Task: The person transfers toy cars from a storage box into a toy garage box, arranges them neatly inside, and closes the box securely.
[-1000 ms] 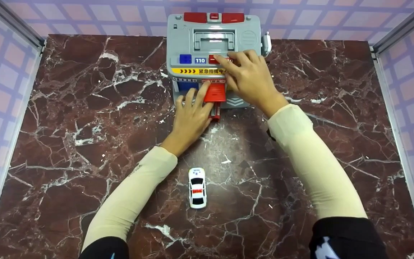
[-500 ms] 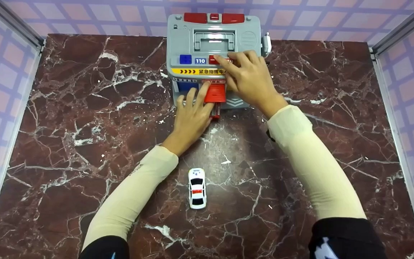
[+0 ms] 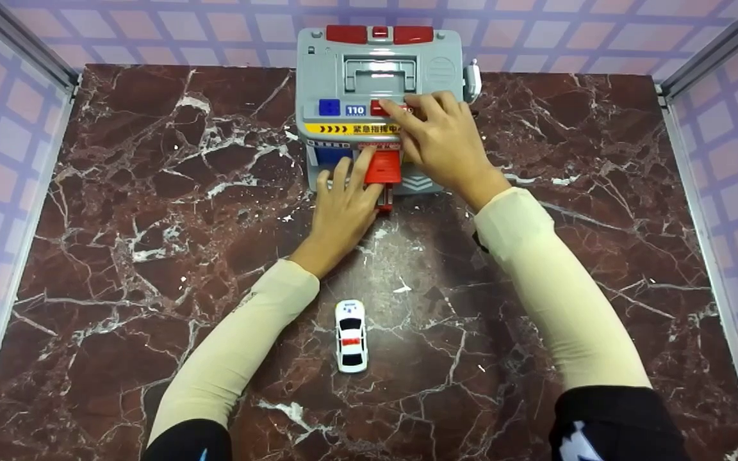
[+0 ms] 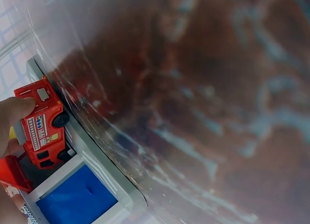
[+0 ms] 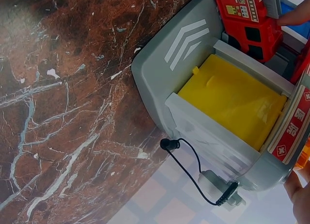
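Two hands at the toy station [image 3: 318, 73]; left hand [image 3: 338, 218] spread, thumb against the red fire truck [image 4: 44, 125], partway under the raised red door [image 3: 384, 169]; right hand [image 3: 449, 141] pinching nothing visible, forefinger on red button [image 3: 376, 106]; no clear change this past second; insertion seems stalled.

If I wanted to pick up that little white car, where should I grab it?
Probably by the long sides of the white car, at the cabin, reaching from above: it sits roof up, its body is narrow crosswise, and bare tabletop on both sides should leave room for thumb and fingers.
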Tool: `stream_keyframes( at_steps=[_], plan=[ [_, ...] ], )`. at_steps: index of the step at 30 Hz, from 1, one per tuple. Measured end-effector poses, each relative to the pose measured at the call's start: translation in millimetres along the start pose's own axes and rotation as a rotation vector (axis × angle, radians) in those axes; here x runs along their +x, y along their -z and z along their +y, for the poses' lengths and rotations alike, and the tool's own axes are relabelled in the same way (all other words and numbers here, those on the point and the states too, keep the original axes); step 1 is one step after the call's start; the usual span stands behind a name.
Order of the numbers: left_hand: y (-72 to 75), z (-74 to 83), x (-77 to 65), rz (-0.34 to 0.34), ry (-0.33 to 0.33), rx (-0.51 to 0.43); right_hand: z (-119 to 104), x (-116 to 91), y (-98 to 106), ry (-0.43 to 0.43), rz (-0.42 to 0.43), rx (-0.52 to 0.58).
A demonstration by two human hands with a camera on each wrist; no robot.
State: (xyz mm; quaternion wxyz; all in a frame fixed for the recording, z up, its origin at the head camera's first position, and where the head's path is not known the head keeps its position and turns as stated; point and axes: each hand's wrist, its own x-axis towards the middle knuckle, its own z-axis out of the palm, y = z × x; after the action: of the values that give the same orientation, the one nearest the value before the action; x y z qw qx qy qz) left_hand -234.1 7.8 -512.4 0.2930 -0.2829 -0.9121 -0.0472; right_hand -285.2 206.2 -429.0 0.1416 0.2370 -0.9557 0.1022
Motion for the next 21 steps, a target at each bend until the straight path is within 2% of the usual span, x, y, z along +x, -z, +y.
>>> stream_keyframes(
  at_steps=[6, 11, 21],
  plan=[
    [-0.8, 1.5, 3.0, 0.06, -0.009, 0.043, 0.2, 0.1, 0.2, -0.005, -0.009, -0.007],
    [-1.0, -0.1, 4.5, 0.089, -0.052, 0.083, 0.1, 0.1, 0.9, -0.013, -0.015, 0.0],
    [-0.7, -1.1, 7.0, 0.064, -0.114, 0.113, 0.5, -0.3, -0.5, -0.009, -0.01, 0.003]
  ],
)
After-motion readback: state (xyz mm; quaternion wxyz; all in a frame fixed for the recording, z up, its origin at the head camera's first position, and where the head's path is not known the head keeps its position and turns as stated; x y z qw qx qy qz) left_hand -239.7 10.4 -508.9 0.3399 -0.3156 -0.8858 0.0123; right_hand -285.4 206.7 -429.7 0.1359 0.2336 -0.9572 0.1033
